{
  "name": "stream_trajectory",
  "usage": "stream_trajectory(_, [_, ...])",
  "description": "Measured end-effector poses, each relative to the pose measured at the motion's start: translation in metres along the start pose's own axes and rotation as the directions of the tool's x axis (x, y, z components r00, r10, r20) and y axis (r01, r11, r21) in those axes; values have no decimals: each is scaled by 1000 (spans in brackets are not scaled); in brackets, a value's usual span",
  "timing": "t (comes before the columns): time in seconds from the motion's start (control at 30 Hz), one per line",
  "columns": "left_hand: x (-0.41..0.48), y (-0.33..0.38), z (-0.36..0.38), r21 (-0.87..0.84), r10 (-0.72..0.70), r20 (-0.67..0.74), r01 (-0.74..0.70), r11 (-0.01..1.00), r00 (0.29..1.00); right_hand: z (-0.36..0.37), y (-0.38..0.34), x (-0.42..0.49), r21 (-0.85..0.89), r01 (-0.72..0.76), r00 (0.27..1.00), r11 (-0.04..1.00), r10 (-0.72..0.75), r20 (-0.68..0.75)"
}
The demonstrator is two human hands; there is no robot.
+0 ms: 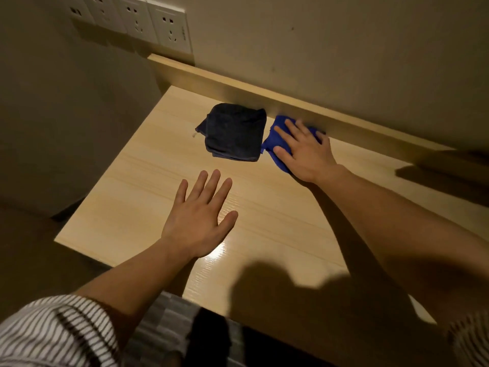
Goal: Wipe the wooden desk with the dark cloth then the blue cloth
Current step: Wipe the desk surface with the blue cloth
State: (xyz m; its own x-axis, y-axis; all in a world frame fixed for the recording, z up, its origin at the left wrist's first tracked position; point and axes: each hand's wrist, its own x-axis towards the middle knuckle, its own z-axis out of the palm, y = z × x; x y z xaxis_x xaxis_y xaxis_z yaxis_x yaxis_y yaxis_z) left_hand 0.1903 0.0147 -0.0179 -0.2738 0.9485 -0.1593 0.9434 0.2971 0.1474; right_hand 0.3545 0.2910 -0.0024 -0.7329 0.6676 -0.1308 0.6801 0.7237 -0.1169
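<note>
A folded dark cloth (234, 133) lies on the light wooden desk (132, 207) near its back ledge. Just to its right is a blue cloth (275, 140), mostly covered by my right hand (304, 152), which lies flat on it with fingers spread. My left hand (201, 215) hovers over or rests on the bare desk in front of the dark cloth, palm down, fingers apart, holding nothing.
A raised wooden ledge (264, 88) runs along the wall at the desk's back. Several white wall sockets (148, 22) sit above the desk's left end. The desk's left edge drops to the floor. A dark shadow covers the desk's near right part.
</note>
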Motion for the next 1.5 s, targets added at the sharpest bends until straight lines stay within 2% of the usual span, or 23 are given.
stream_trajectory(0.27, [0, 2, -3, 6, -9, 16, 9, 1000, 1000, 4, -17, -40, 5, 14, 997, 1000, -14, 73])
stream_trajectory(0.7, [-1, 3, -6, -25, 13, 11, -12, 1000, 1000, 30, -90, -178, -9, 19, 993, 1000, -17, 121])
stream_trajectory(1.0, [-1, -2, -7, -38, 57, 20, -57, 998, 998, 50, -141, -261, 27, 10, 995, 1000, -13, 103])
stream_trajectory(1.23, [-12, 34, -18, -148, 224, -106, -238, 960, 969, 55, -167, -315, 162, 45, 995, 986, -59, 83])
stream_trajectory(1.33, [-6, 64, -13, -211, 199, -77, -211, 954, 977, 46, -169, -331, 416, -9, 991, 909, -47, 124])
stream_trajectory(1.43, [-4, 77, 0, -159, 171, -12, -171, 972, 985, 29, -159, -341, 706, -82, 995, 704, 18, 98])
stream_trajectory(1.5, [-2, 78, 5, -100, 163, 6, -162, 982, 987, 15, -146, -336, 819, -138, 988, 557, 135, 75])
